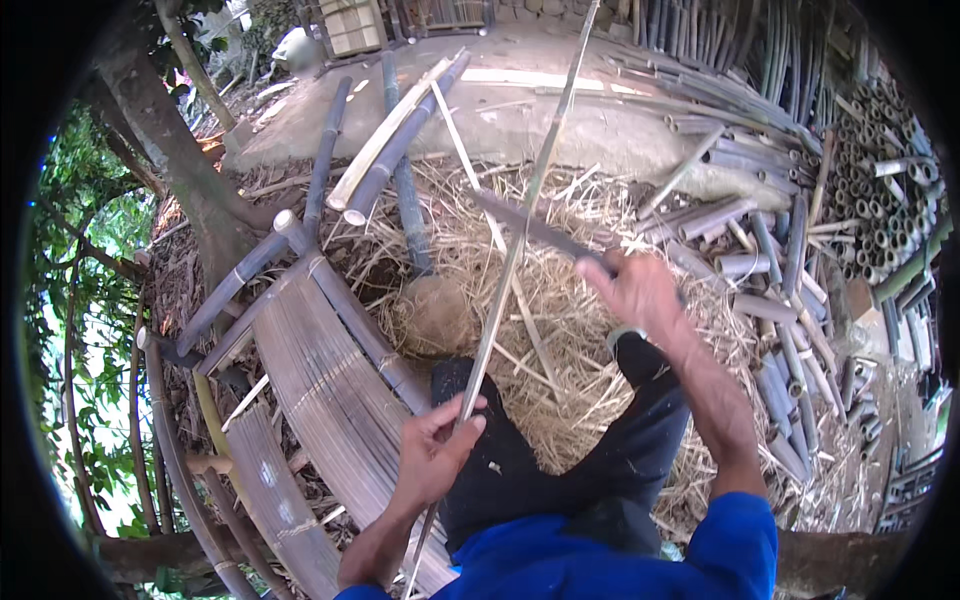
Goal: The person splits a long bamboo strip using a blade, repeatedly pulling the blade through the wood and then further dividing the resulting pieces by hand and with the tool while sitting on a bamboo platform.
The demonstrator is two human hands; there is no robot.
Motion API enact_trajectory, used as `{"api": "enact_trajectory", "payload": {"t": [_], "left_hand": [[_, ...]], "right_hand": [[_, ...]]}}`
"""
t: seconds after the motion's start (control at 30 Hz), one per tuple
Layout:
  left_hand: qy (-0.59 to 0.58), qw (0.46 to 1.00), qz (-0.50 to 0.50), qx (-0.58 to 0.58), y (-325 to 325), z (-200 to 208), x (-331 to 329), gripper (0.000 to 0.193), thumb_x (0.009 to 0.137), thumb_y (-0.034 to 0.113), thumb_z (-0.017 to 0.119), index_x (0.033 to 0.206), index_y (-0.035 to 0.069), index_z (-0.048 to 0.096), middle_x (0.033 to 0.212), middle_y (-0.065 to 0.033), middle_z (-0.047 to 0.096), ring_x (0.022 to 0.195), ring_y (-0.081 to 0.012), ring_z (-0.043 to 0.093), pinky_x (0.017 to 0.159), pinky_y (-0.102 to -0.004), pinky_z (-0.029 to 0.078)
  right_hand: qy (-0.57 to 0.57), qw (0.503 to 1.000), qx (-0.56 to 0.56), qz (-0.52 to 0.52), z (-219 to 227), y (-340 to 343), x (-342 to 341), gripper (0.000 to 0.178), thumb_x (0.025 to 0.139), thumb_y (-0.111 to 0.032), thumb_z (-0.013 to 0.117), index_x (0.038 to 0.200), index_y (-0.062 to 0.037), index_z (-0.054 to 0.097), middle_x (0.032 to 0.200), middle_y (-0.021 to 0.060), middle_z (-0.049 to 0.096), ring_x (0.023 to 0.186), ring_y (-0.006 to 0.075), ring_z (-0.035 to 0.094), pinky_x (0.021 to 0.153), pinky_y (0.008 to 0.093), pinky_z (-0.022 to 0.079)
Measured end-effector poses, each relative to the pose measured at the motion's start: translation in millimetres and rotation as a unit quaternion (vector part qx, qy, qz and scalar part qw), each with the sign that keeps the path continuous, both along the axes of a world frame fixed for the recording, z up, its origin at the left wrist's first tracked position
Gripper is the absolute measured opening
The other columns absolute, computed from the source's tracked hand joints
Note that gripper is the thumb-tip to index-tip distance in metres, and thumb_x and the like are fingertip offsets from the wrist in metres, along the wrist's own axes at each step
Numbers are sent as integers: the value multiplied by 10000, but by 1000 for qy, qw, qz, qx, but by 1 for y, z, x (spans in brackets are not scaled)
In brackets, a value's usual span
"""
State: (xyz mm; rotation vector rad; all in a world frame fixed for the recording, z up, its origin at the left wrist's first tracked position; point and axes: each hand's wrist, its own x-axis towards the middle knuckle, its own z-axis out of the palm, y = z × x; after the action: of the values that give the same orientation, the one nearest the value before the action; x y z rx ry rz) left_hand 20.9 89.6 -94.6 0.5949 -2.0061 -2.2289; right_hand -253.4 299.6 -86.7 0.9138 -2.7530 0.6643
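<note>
A long, thin bamboo strip (497, 301) slants up from beside my left thigh to the top of the picture. My left hand (432, 458) is closed round its lower part, thumb and fingers pinching it. In my right hand (645, 297) is a long-bladed knife (558, 238), gripped by its handle, which the fingers mostly hide. Its dark blade points left and crosses the strip well above my left hand. Blade and strip appear to touch, though which side the edge bears on I cannot tell.
A slatted bamboo bench (325, 350) stands at my left. Ahead, split and whole bamboo poles (408, 140) lean over a round stump (437, 312). Shavings (570, 345) cover the ground between my legs. Cut bamboo tubes (745, 265) lie piled at the right.
</note>
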Motion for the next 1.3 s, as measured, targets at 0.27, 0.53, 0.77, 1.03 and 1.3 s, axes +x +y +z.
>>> {"api": "enact_trajectory", "payload": {"t": [0.27, 0.53, 0.77, 1.03, 1.3], "left_hand": [[-103, 994, -29, 27, 17, -11, 62, 288, 966, 99, 678, 1244, 19, 678, 697, 103, 517, 574, 7, 408, 514, -183, 281], [-66, 996, -60, 22, 10, -3, 12, 387, 1012, 174, 595, 1373, 34, 600, 668, -22, 607, 467, -35, 430, 425, -211, 324], [-16, 995, -61, 72, 20, -8, -29, 190, 1011, 130, 596, 1158, 22, 649, 681, 18, 571, 508, -16, 428, 438, -200, 328], [-10, 997, -30, 70, 23, -4, -13, 286, 1019, 111, 588, 1292, 26, 613, 691, 28, 524, 511, -11, 397, 439, -204, 286], [-36, 998, -49, -17, 10, -1, 26, 336, 1011, 142, 613, 1330, 37, 615, 690, 50, 525, 580, -9, 436, 516, -196, 335]], "right_hand": [[2, 986, -12, -166, 27, 46, -106, 789, 946, -750, 425, 981, -44, 776, 616, 127, 658, 569, 242, 654, 563, 434, 528], [-98, 990, -45, -90, -25, 13, -1, 735, 917, -738, 504, 935, -52, 769, 542, 134, 619, 522, 297, 662, 529, 450, 536], [14, 984, -46, 170, -39, -14, 115, 643, 825, -711, 653, 742, -74, 663, 576, 140, 625, 535, 323, 667, 532, 447, 540], [-8, 992, 21, 128, -18, -6, 63, 696, 806, -755, 637, 755, -64, 700, 552, 137, 622, 549, 317, 678, 549, 450, 545], [56, 995, 47, 73, -20, 3, 12, 720, 827, -780, 592, 801, -76, 740, 579, 145, 643, 550, 295, 684, 565, 437, 553]]}}
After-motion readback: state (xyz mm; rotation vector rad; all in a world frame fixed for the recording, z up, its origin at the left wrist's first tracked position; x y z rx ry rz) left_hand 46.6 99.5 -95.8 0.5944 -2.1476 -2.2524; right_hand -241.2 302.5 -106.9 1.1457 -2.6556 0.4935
